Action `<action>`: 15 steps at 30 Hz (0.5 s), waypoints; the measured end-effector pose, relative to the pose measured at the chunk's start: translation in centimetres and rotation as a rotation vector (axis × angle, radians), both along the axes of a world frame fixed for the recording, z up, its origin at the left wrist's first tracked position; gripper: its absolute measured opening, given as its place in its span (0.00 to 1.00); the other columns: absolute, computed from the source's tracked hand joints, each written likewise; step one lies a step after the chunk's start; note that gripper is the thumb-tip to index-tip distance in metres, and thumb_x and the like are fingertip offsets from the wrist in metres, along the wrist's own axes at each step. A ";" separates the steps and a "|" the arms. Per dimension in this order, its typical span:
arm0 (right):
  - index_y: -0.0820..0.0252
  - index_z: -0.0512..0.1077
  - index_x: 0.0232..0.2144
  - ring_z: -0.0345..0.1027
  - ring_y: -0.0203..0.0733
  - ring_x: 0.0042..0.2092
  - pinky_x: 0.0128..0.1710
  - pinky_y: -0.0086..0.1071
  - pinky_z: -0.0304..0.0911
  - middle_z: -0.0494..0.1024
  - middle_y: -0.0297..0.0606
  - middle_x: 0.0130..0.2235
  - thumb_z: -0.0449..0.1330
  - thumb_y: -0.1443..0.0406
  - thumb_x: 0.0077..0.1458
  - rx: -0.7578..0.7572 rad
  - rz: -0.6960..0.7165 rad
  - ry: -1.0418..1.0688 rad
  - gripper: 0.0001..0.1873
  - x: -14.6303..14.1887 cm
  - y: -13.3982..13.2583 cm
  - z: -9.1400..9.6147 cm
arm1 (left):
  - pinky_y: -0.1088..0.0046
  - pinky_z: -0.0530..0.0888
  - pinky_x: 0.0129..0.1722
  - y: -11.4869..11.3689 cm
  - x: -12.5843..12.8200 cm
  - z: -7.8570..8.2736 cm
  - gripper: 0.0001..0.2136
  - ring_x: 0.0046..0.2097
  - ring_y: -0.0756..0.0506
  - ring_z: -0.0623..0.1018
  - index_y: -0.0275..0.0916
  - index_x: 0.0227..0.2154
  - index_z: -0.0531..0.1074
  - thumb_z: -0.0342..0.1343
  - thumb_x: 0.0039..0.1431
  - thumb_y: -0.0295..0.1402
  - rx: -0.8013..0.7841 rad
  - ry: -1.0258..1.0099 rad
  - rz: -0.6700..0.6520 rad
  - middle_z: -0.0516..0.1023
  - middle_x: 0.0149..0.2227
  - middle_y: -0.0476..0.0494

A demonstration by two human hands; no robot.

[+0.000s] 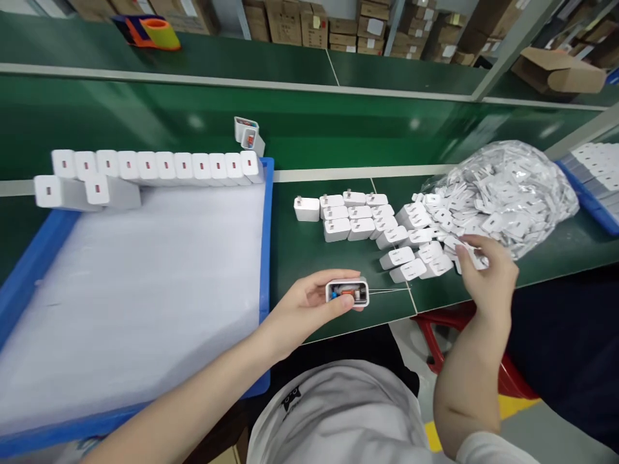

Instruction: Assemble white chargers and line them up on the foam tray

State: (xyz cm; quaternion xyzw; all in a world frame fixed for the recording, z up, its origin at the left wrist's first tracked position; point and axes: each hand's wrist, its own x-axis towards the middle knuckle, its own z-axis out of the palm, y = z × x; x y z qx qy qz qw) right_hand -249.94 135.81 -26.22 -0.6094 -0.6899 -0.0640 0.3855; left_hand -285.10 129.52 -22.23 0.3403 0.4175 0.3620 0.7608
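Note:
My left hand [316, 301] is closed around a white charger housing [347, 293], its open end facing me with orange and blue parts inside. My right hand [486, 277] reaches with bent fingers into the edge of a heap of small white covers [503, 193] spilling from a clear bag; its fingertips touch one small white piece [476, 261]. Between the hands lie several white charger bodies [382, 229] grouped on the green bench.
A blue tray [265, 225] lined with white foam sits at left, a row of finished chargers [155, 166] along its far edge. One open charger [247, 134] stands behind it. Another blue tray [597, 193] is at far right. Cardboard boxes [556, 71] line the back.

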 end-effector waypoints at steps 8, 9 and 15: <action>0.57 0.80 0.38 0.75 0.62 0.45 0.47 0.52 0.67 0.81 0.52 0.40 0.63 0.58 0.57 -0.089 -0.005 -0.201 0.11 4.2 2.9 -4.3 | 0.63 0.74 0.56 -0.2 0.4 -0.6 0.23 0.50 0.41 0.81 0.39 0.47 0.81 0.65 0.58 0.51 -0.039 -0.187 0.032 0.83 0.48 0.39; 0.56 0.80 0.37 0.76 0.63 0.44 0.47 0.52 0.67 0.81 0.51 0.39 0.64 0.58 0.55 -0.083 -0.012 -0.206 0.10 4.6 3.2 -4.4 | 0.64 0.74 0.55 -0.2 0.4 -0.7 0.22 0.51 0.41 0.80 0.39 0.47 0.82 0.64 0.58 0.51 -0.043 -0.186 0.039 0.83 0.49 0.39; 0.59 0.83 0.41 0.77 0.69 0.42 0.40 0.56 0.67 0.82 0.55 0.37 0.72 0.64 0.48 0.167 -0.150 -0.133 0.15 2.3 1.4 -1.1 | 0.66 0.75 0.54 -0.3 0.3 -1.0 0.23 0.51 0.41 0.80 0.40 0.47 0.82 0.67 0.56 0.51 -0.037 -0.196 0.043 0.82 0.50 0.39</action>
